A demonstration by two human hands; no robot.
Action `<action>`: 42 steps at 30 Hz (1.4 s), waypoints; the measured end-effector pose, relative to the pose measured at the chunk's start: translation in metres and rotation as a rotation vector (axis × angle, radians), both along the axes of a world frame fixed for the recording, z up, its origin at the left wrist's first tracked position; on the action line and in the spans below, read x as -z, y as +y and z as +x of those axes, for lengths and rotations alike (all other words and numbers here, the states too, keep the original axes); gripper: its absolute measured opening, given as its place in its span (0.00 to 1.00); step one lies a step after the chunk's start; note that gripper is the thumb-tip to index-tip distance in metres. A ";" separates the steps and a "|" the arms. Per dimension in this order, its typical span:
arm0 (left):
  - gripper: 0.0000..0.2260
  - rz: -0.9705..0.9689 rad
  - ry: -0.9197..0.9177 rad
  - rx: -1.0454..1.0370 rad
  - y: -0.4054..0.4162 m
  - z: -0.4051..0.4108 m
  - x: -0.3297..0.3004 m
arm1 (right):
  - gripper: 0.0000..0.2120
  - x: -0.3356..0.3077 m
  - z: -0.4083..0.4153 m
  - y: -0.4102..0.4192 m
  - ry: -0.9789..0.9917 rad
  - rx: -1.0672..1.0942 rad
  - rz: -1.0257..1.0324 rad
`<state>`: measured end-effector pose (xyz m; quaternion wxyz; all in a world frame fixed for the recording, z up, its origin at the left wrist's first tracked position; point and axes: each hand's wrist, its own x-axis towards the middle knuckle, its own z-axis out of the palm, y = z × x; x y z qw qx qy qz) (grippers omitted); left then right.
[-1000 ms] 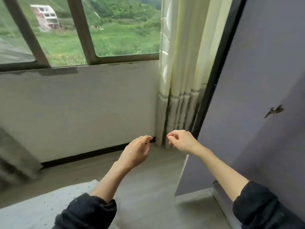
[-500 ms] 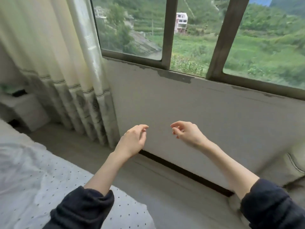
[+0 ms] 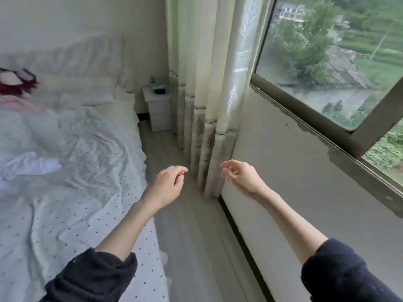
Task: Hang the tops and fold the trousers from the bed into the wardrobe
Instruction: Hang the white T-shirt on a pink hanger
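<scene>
Hands (image 3: 169,184) (image 3: 243,177) hover empty beside rumpled dotted bed (image 3: 76,192)

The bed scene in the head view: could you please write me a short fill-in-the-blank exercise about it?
1. Both hands, left hand and right hand, hold ____.
2. The white garment lies on the ____.
3. The nightstand stands between the bed and the ____.

Missing words: nothing; bed; curtain

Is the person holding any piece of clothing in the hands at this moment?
No. The left hand and the right hand hang loosely curled and empty over the floor, while a white garment lies on the bed.
</scene>
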<state>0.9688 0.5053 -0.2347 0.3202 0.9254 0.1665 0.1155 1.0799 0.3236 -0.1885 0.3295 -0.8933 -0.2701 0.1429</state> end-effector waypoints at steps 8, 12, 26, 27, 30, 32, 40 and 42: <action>0.15 -0.077 -0.032 -0.365 0.085 0.036 0.028 | 0.11 0.010 0.105 0.123 0.021 -0.308 0.019; 0.16 -0.105 -0.055 -0.532 0.143 0.059 0.028 | 0.12 0.001 0.152 0.208 -0.015 -0.443 0.040; 0.16 -0.141 0.099 -0.922 0.343 0.142 0.052 | 0.13 0.032 0.250 0.515 0.049 -1.009 -0.046; 0.16 -0.150 0.104 -0.940 0.354 0.147 0.055 | 0.13 0.036 0.256 0.530 0.057 -1.037 -0.039; 0.16 -0.229 0.091 -1.080 0.401 0.179 0.070 | 0.13 0.044 0.281 0.600 0.085 -1.156 -0.071; 0.16 -0.292 0.121 -1.138 0.425 0.198 0.075 | 0.13 0.046 0.294 0.645 0.092 -1.236 -0.087; 0.16 -0.279 0.159 -1.396 0.542 0.189 0.080 | 0.14 0.074 0.270 0.814 0.105 -1.481 -0.132; 0.16 -0.293 0.180 -1.453 0.578 0.173 0.091 | 0.14 0.092 0.249 0.857 0.088 -1.531 -0.151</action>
